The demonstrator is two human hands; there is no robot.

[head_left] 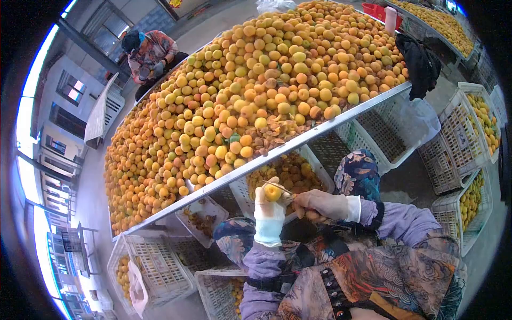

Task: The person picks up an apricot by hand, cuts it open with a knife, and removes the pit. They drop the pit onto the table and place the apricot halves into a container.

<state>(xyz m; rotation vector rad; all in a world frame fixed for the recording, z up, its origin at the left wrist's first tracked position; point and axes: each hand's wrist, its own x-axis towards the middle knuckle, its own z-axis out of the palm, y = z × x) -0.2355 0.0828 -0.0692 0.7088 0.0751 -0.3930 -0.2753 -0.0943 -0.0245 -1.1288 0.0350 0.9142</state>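
Note:
Above the front edge of a big heap of apricots [213, 122], my left hand [269, 208], in a white glove, holds one yellow apricot [272, 192] between thumb and fingers. My right hand [322, 205], also gloved, is closed round a thin tool [278, 186], whose narrow end reaches over to the held apricot. The handle is mostly hidden in the fingers. Both hands are close together in front of my lap. Below them, a white crate [242, 196] holds apricot pieces [290, 173]. Brown, torn pieces [277, 130] lie on the heap near the metal rim [298, 140].
Plastic crates [160, 266] with apricots stand at lower left, and more crates [461, 133] stand at right. A black cloth [418, 64] and a clear bag [421, 120] hang at the table's right corner. Another person [152, 50] is crouched beyond the heap at upper left.

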